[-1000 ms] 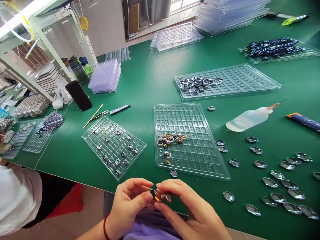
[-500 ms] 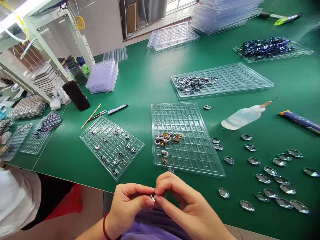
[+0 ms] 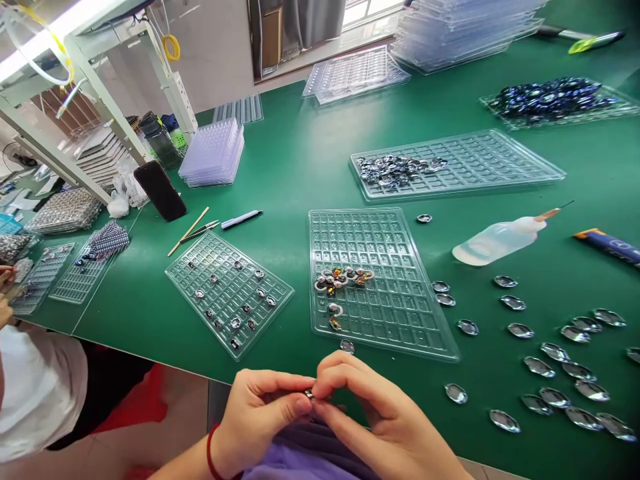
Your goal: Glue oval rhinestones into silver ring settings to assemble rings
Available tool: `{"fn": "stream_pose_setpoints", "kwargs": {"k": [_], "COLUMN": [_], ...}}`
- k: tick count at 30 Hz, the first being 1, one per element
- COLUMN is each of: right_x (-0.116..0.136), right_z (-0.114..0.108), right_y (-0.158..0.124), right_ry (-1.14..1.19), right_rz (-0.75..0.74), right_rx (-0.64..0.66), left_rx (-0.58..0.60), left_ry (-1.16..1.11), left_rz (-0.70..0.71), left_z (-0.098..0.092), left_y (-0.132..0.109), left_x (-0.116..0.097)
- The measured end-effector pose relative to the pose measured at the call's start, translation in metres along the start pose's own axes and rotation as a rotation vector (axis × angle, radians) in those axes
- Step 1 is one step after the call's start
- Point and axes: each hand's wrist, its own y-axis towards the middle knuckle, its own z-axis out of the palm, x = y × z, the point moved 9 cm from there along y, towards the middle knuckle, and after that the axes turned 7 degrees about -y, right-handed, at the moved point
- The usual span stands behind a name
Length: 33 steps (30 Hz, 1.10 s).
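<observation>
Bright | lamp point(image 3: 83, 17) upper-left | window point(image 3: 369, 12) top | tabletop point(image 3: 287, 160) sheen | right edge smeared

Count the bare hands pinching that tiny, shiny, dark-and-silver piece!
2: the left hand, pinching from the left, and the right hand, from the right. Both show plainly; their fingers partly cover the shiny piece.

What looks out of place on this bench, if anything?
Mildly odd: one shiny oval stone lies alone beside the far right corner of the middle tray, and another stone sits at its near edge. Both are apart from the stones scattered at right. I can't make out any damage.
</observation>
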Motion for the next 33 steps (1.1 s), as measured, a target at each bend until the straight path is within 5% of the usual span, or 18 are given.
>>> {"fn": "stream_pose_setpoints", "kwargs": {"k": [6, 12, 27, 33], "right_x": [0.013, 0.033, 0.031, 0.030], "right_z": [-0.003, -0.009, -0.010, -0.011], "right_y": [-0.007, -0.012, -0.006, -0.012], "right_ry": [-0.116, -0.314, -0.442, -0.483], "right_rz": [-0.297, -0.587, -0.549, -0.535], "right_rx": [0.200, 0.215, -0.114, -0.191], "left_rx": [-0.070, -0.057, -0.055, -0.076], "left_ry": [-0.159, -0.214, -0.069, -0.052], "left_rz": [-0.104, -0.152, 0.034, 0.078], "left_z": [-0.007, -0.004, 0.005, 0.007], "left_y": [0.000, 0.000, 0.013, 0.013], "left_x": [0.015, 0.018, -0.015, -0.013]}}
